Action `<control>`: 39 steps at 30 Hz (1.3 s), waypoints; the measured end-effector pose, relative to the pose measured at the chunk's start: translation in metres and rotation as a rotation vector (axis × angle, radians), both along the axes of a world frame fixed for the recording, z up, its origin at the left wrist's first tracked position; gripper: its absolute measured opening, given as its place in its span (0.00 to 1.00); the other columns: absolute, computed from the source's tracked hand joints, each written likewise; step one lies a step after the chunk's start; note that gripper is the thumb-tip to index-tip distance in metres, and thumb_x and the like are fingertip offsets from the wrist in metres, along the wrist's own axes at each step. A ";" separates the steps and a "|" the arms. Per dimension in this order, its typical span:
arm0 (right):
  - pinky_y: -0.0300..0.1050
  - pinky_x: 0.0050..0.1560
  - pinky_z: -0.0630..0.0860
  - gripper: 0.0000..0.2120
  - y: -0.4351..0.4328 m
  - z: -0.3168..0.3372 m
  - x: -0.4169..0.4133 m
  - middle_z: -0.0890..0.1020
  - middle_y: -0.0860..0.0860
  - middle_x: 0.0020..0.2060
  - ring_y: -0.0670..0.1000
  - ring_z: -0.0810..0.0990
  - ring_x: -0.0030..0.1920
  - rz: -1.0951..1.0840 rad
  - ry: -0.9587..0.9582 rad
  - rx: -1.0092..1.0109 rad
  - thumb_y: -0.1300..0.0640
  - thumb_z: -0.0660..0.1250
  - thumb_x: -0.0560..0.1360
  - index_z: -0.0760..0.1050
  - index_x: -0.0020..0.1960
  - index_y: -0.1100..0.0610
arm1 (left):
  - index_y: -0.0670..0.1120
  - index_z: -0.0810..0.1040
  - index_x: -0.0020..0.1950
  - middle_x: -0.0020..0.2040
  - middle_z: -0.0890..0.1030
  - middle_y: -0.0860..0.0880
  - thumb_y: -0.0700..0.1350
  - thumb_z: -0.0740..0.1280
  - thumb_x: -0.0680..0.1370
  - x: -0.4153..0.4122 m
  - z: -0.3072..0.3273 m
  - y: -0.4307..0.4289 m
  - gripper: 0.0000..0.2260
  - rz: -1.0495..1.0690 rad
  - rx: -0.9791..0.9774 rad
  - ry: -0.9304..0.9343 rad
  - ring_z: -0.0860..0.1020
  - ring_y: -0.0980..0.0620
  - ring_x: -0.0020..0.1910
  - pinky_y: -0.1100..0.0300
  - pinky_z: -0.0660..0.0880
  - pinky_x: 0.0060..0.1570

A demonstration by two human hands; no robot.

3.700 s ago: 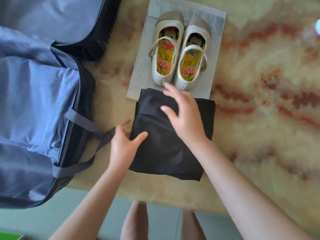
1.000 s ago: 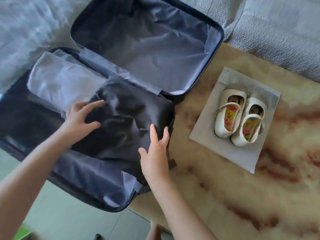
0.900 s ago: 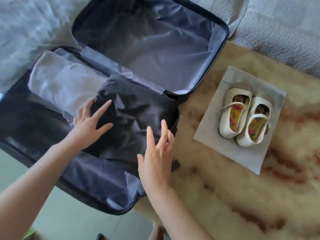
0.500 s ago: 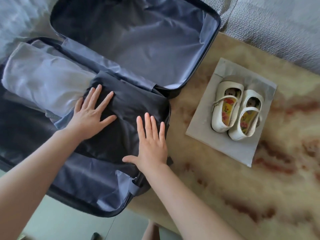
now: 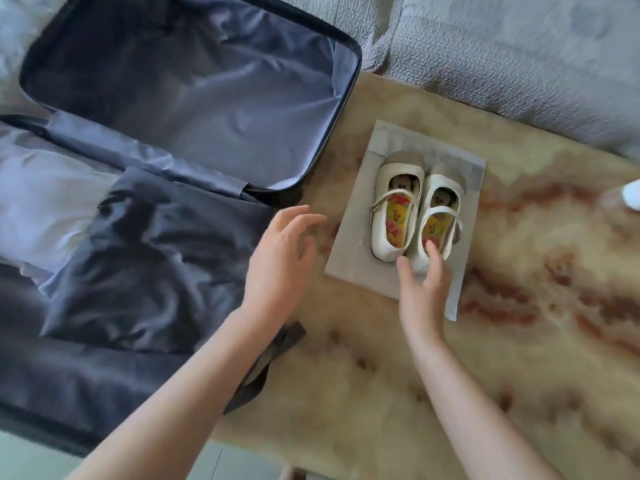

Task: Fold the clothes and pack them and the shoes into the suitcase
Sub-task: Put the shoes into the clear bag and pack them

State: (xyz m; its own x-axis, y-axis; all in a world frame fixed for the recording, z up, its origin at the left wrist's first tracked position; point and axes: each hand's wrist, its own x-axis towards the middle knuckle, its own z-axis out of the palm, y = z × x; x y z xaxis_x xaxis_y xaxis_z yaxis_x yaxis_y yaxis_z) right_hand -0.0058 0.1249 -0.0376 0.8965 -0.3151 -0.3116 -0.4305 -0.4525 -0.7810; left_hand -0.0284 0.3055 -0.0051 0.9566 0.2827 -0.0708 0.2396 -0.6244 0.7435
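An open dark suitcase (image 5: 349,84) with grey-blue lining lies at the left. Inside its near half a folded black garment (image 5: 145,265) rests beside a folded pale one (image 5: 41,206). Two white strapped shoes (image 5: 412,216) with flowered insoles stand side by side on a grey cloth bag (image 5: 356,244) on the table. My right hand (image 5: 424,282) hovers at the shoes' heels, fingers spread, holding nothing. My left hand (image 5: 280,261) floats with loose fingers between the suitcase edge and the bag, holding nothing.
The marbled tan tabletop (image 5: 519,323) stretches right and toward me. A grey textured sofa (image 5: 502,46) runs along the far side. A small white object (image 5: 632,194) shows at the right edge. A dark suitcase strap (image 5: 273,351) hangs onto the table.
Both hands have left the black garment in the suitcase and moved right toward the shoes. The garment stays where it was pressed down.
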 end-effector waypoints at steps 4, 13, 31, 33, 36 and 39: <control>0.54 0.72 0.61 0.29 -0.055 -0.016 0.043 0.65 0.55 0.73 0.55 0.64 0.72 -0.226 0.128 0.010 0.50 0.64 0.77 0.61 0.75 0.56 | 0.52 0.71 0.70 0.65 0.74 0.49 0.46 0.63 0.79 0.038 -0.023 -0.059 0.18 0.044 -0.348 0.337 0.75 0.52 0.60 0.55 0.73 0.60; 0.59 0.48 0.81 0.25 -0.067 -0.041 0.080 0.74 0.50 0.64 0.55 0.75 0.53 -0.281 0.344 0.182 0.59 0.66 0.77 0.66 0.73 0.51 | 0.49 0.63 0.75 0.66 0.73 0.45 0.53 0.63 0.79 0.086 -0.061 -0.105 0.25 0.156 -0.357 0.526 0.78 0.43 0.55 0.48 0.78 0.54; 0.56 0.46 0.82 0.31 -0.082 -0.028 -0.060 0.81 0.48 0.56 0.51 0.83 0.50 -0.283 0.240 0.406 0.75 0.61 0.72 0.72 0.68 0.50 | 0.59 0.75 0.65 0.53 0.82 0.59 0.33 0.67 0.72 -0.044 -0.050 -0.102 0.28 0.189 -0.458 0.362 0.80 0.57 0.54 0.52 0.80 0.51; 0.57 0.49 0.81 0.30 -0.085 -0.030 -0.110 0.82 0.45 0.55 0.50 0.83 0.53 -0.299 0.259 0.413 0.75 0.63 0.72 0.73 0.66 0.47 | 0.62 0.77 0.62 0.52 0.82 0.61 0.35 0.69 0.72 -0.088 -0.049 -0.103 0.27 0.184 -0.442 0.374 0.80 0.59 0.53 0.53 0.80 0.49; 0.58 0.52 0.80 0.26 -0.087 -0.035 -0.176 0.84 0.45 0.53 0.49 0.82 0.55 -0.329 0.358 0.410 0.70 0.68 0.72 0.76 0.60 0.42 | 0.64 0.75 0.62 0.51 0.80 0.58 0.38 0.71 0.72 -0.147 -0.055 -0.107 0.26 0.254 -0.386 0.467 0.78 0.59 0.51 0.49 0.80 0.50; 0.55 0.48 0.82 0.30 -0.092 -0.036 -0.212 0.85 0.45 0.50 0.49 0.83 0.52 -0.378 0.400 0.408 0.74 0.65 0.71 0.76 0.55 0.39 | 0.63 0.76 0.62 0.49 0.78 0.55 0.36 0.71 0.72 -0.185 -0.060 -0.114 0.26 0.267 -0.359 0.512 0.77 0.59 0.49 0.48 0.79 0.51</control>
